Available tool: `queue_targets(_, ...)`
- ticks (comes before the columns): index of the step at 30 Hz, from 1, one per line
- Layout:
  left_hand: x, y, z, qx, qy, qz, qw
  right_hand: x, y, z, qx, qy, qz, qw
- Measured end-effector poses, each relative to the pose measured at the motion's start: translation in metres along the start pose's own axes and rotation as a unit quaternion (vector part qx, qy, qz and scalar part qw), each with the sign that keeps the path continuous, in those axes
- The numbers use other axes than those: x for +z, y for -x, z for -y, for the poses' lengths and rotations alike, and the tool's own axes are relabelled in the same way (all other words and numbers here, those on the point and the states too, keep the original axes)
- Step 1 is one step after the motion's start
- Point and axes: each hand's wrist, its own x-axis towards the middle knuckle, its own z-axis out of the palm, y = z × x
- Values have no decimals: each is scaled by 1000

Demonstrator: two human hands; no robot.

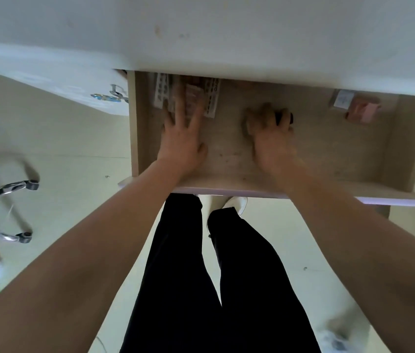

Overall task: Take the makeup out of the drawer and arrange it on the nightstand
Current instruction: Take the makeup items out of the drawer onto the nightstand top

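Observation:
The drawer (328,154) is pulled open below the white nightstand top (226,34). At its back left lie flat makeup packets (161,91). My left hand (180,133) rests flat on them with fingers spread. My right hand (270,131) is curled around a small dark makeup item (283,117) in the middle of the drawer. A small white box (342,99) and a pink item (362,113) sit at the back right corner.
A crystal knob (109,96) sticks out of a white cabinet front left of the drawer. Chrome chair legs (5,194) stand on the pale floor at left. My legs in black trousers (214,276) are under the drawer's front edge.

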Motion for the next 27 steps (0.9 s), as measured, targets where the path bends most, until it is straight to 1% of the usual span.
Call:
queue_targets(4, 0, 17, 1, 29, 11, 2, 1000, 7, 8, 10, -3, -10, 24, 1000)
queue_targets(8, -14, 14, 9, 38, 0, -6, 999, 0, 11, 12, -10, -20, 24, 999)
queue_targets(12, -23, 1, 14, -25, 21, -29, 999, -13, 3, 18, -6, -12, -20, 1000)
queue_targets(15, -26, -14, 9, -84, 57, -65, 993, -22, -14, 24, -56, -79, -42, 994)
queue_targets(18, -31, -29, 4, -131, 137, -86, 978, -28, -39, 34, -96, -122, -38, 987)
queue_targets(20, -35, -36, 4, -153, 187, -77, 967, -31, -54, 44, -106, -138, -22, 984)
queue_targets(21, -36, -37, 6, -157, 193, -66, 966, -32, -58, 49, -111, -145, -10, 983)
queue_targets(24, -38, -37, 15, -138, 194, -14, 971, -30, -64, 58, -131, -150, 13, 980)
queue_targets(27, -35, -31, 20, -117, 192, 28, 974, -22, -54, 60, -147, -184, 17, 972)
